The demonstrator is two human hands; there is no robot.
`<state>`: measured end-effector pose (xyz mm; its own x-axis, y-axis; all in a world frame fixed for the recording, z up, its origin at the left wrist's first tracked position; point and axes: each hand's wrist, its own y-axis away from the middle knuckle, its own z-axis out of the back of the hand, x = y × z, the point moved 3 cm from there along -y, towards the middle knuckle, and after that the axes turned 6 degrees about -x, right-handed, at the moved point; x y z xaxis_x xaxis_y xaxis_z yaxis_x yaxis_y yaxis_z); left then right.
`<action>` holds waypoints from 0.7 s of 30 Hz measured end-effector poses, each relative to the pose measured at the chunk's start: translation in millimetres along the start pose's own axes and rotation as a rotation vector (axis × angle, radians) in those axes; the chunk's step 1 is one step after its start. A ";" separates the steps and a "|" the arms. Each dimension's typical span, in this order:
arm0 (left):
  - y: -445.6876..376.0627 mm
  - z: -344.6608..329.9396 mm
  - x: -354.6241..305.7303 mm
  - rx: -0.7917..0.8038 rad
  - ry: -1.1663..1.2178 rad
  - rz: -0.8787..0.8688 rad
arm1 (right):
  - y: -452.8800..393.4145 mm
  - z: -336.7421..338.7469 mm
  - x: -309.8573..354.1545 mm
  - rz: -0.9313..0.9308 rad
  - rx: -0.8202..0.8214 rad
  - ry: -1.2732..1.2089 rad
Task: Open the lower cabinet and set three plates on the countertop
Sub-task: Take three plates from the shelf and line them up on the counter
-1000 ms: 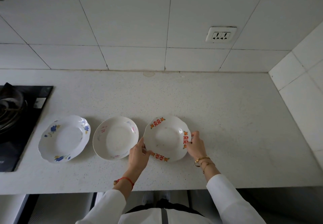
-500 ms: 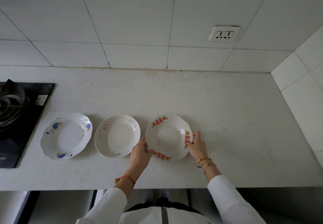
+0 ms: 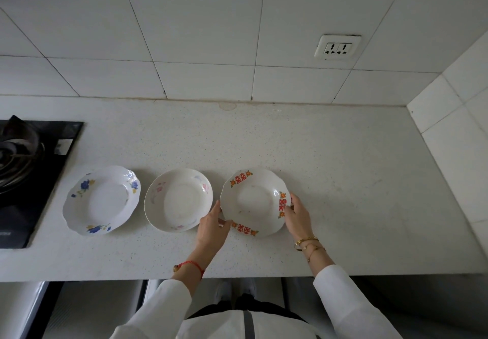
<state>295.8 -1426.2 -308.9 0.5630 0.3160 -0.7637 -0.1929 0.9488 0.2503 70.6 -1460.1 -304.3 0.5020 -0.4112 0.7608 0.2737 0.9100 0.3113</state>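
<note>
Plates on counter: third plate in both hands

Three plates are lying in a row along the near part of the speckled white counter [image 3: 343,175], all right side up and apart from one another. Blue-flowered plate [image 3: 101,200] is sitting furthest left, just beside the black stove [image 3: 29,180]. Pale pink-flowered plate [image 3: 179,200] is sitting in the middle. Red-patterned plate [image 3: 254,201] is sitting on the right, its base appearing to rest flat on the counter.

Left hand [image 3: 212,229] is gripping the near-left rim of the red-patterned plate, thumb lying over the rim beside the lower red mark, fingers curling under the edge. Right hand [image 3: 297,215] is gripping the right rim, fingertips curling round the edge next to the red mark on that side. Both grips are clenched on this same plate; neither hand is touching the other two plates.

Left wrist is wearing a red cord bracelet [image 3: 191,266]; right wrist is wearing gold bracelets [image 3: 309,245]. White sleeves [image 3: 340,293] are covering both forearms.

White wall tiles are standing behind the counter, with a wall socket [image 3: 337,47] above and to the right of the plates. Below the counter edge, the cabinet area is showing only as dark, blurred shapes; whether a door is open I cannot tell.
</note>
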 end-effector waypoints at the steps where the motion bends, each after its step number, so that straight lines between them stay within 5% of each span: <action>1: 0.4 0.0 0.2 0.006 0.009 -0.005 | 2.5 0.6 0.0 0.006 0.001 -0.013; 21: 1.9 -0.7 -0.4 0.051 0.015 0.000 | 6.1 3.8 0.9 0.024 0.038 0.000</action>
<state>294.7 -1424.5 -308.5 0.5508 0.3161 -0.7724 -0.1514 0.9480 0.2800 69.5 -1454.7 -299.6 0.5084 -0.3892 0.7681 0.2304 0.9210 0.3142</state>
